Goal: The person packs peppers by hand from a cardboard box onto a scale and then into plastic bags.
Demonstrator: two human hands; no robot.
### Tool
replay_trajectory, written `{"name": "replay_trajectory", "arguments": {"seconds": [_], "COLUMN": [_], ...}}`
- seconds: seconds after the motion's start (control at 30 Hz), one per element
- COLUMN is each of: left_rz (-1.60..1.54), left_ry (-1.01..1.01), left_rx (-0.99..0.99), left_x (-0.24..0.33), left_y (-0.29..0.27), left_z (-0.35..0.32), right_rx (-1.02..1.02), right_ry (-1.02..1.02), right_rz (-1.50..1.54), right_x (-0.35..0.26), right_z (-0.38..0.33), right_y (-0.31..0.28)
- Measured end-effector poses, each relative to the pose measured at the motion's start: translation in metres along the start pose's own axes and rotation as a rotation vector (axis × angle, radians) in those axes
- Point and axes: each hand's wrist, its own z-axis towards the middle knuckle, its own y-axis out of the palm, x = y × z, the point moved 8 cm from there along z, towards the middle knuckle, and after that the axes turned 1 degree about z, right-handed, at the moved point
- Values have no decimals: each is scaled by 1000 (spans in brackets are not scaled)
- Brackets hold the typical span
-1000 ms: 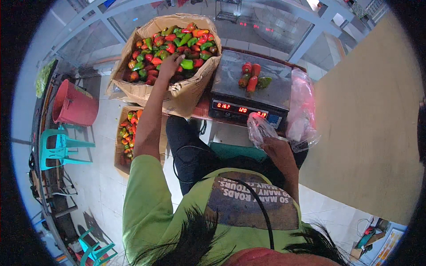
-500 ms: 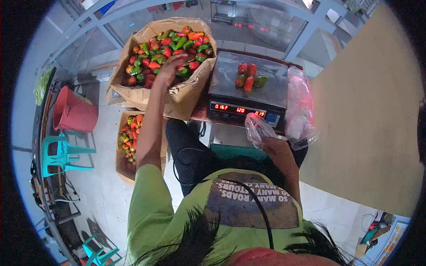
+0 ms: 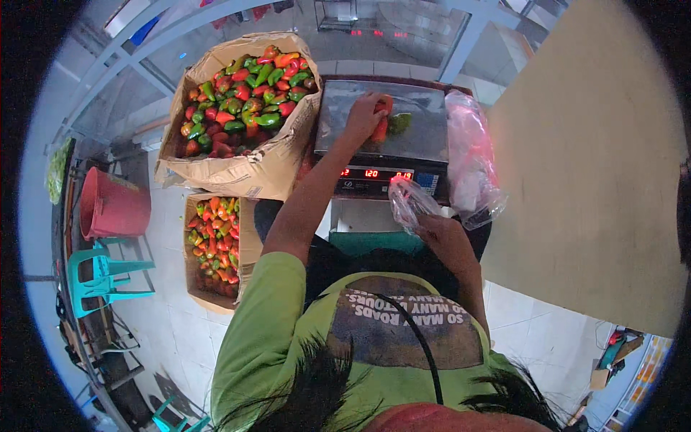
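head view, brown pepper box (image 3: 252, 169), clear bag (image 3: 410, 205)

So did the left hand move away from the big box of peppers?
Yes. The left hand went from the big box of peppers rightward onto the scale, touching the peppers there.

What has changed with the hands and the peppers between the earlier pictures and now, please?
The left hand left the upper box of peppers and moved right onto the scale pan, where it now rests on the peppers on the scale. The right hand kept holding the clear plastic bag below the scale; the boxes stayed put.
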Motion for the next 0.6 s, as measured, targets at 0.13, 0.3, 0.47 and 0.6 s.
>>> {"name": "replay_trajectory", "arguments": {"seconds": [0.13,0.3,0.47,0.6], "left_rz": [-29,-53,5,12], "left_ry": [77,76,134,168], "left_rx": [31,91,108,121], "left_x": [-1,-2,-1,-9], "left_y": [-4,-20,-27,-30], "left_z": [-7,-12,-10,-9], "right_rx": [43,32,81,172], "right_ry": [-69,-45,-59,60], "right_rz": [31,43,-64,-27], "right_x": [-8,-10,1,23], "right_z": [2,5,-2,-13], "right_y": [-4,-4,-17,-42]}}
